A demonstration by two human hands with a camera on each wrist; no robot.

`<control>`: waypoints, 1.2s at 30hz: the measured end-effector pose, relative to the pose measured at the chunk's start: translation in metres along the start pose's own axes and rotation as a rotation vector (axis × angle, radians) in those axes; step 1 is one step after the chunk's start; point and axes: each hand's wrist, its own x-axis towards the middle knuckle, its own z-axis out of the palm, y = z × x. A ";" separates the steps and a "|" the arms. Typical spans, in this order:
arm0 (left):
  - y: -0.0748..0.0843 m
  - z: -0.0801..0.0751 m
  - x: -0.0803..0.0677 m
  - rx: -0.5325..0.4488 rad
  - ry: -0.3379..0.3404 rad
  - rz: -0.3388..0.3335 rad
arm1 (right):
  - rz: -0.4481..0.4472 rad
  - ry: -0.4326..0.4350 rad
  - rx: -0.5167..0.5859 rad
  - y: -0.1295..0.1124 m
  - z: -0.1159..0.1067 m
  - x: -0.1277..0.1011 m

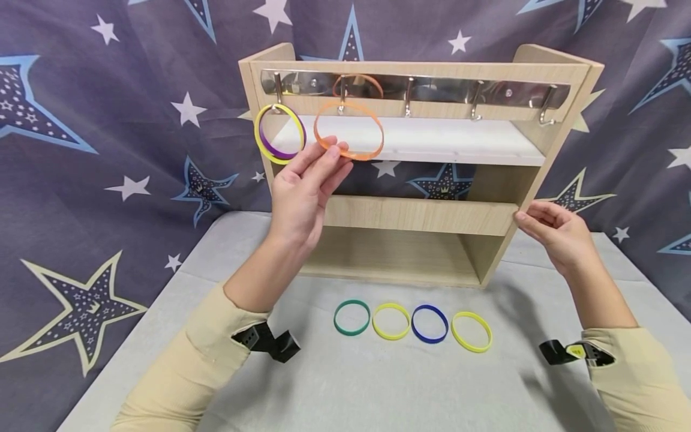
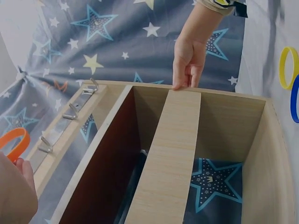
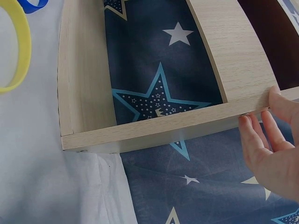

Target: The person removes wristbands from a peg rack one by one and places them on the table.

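Note:
My left hand [image 1: 305, 186] pinches the lower edge of an orange wristband [image 1: 382, 135] between thumb and fingers. The band's upper part overlaps the second hook [image 1: 342, 96] from the left in the head view. On the leftmost hook [image 1: 278, 87] hang a yellow wristband [image 1: 257, 135] and a purple wristband [image 1: 304, 129]. My right hand [image 1: 558, 234] grips the right side edge of a wooden shelf [image 1: 421, 216]; its thumb lies on the front edge, with the fingertips against the outer side in the right wrist view.
On the grey tabletop [image 1: 378, 390] before the shelf lie a green wristband [image 1: 336, 318], a blue wristband [image 1: 414, 327] and two yellow ones in a row. A metal strip [image 1: 442, 87] carries several hooks. Star-patterned cloth [image 1: 135, 240] hangs behind.

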 end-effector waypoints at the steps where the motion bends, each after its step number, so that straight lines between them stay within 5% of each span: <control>1: 0.000 -0.001 0.000 0.004 -0.006 -0.001 | 0.001 0.001 -0.001 0.000 0.000 0.000; 36: -0.023 -0.039 -0.007 0.153 0.000 -0.163 | 0.007 0.010 0.031 0.000 0.000 0.001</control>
